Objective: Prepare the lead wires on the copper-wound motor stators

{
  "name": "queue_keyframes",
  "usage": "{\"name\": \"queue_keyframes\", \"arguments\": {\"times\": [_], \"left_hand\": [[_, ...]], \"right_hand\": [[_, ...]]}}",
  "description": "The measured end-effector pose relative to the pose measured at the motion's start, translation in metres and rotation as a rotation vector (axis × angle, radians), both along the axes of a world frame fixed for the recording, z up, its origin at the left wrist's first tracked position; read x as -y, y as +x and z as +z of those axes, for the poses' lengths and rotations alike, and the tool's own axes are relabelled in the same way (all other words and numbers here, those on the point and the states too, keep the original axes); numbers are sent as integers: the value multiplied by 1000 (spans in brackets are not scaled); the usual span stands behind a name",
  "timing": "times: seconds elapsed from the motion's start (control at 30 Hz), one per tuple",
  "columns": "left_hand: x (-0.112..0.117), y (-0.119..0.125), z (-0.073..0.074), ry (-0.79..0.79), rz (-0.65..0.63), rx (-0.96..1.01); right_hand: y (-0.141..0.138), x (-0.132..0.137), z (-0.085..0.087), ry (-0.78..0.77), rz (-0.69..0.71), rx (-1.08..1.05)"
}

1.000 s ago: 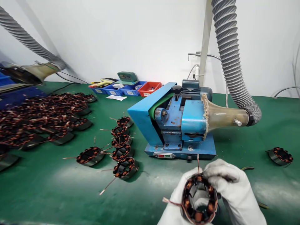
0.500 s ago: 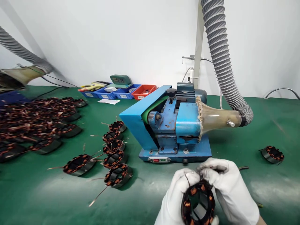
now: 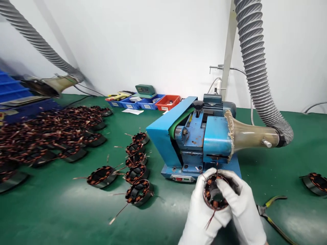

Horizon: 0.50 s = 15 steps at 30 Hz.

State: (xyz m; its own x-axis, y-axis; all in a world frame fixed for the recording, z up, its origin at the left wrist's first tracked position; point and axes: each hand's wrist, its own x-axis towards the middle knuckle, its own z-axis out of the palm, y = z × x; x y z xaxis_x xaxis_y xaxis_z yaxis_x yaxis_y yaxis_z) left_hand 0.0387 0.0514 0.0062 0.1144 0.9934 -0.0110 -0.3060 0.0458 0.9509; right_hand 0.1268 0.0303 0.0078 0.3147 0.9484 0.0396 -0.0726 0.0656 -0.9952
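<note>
White gloves cover both of my hands. Between them is a ring-shaped motor stator (image 3: pixel 216 205) with copper windings, a dark core and loose wire ends. My left hand (image 3: pixel 201 211) grips its left and lower side, and a reddish wire hangs down over the glove. My right hand (image 3: pixel 238 197) closes on the right side, its thumb reaching into the ring's opening. Just beyond my fingers stands a blue belt-driven machine (image 3: pixel 187 136). One wire end points up at the dark slot in its front housing (image 3: pixel 217 132); I cannot tell whether it enters.
Several stators (image 3: pixel 139 192) stand in a column left of the machine, beside a big pile (image 3: pixel 58 136). Pliers (image 3: pixel 263 210) lie right of my hands, and another stator (image 3: pixel 316 183) at the right edge. A grey hose (image 3: pixel 255 68) joins the machine's nozzle. Small bins (image 3: pixel 167 102) line the wall.
My hands have carried the stator up and forward to the machine's front, and its wire now points at the slot. The view has swung left, bringing the pliers out from behind my right hand.
</note>
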Motion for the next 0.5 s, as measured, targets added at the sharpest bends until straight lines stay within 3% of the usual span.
{"name": "queue_keyframes", "arguments": {"times": [0.2,0.5], "left_hand": [[-13,4,-5,48,4,23],[-19,11,-13,103,18,-19]], "right_hand": [[1,-22,-3,-16,-62,66],[4,-22,-2,-38,-83,31]]}}
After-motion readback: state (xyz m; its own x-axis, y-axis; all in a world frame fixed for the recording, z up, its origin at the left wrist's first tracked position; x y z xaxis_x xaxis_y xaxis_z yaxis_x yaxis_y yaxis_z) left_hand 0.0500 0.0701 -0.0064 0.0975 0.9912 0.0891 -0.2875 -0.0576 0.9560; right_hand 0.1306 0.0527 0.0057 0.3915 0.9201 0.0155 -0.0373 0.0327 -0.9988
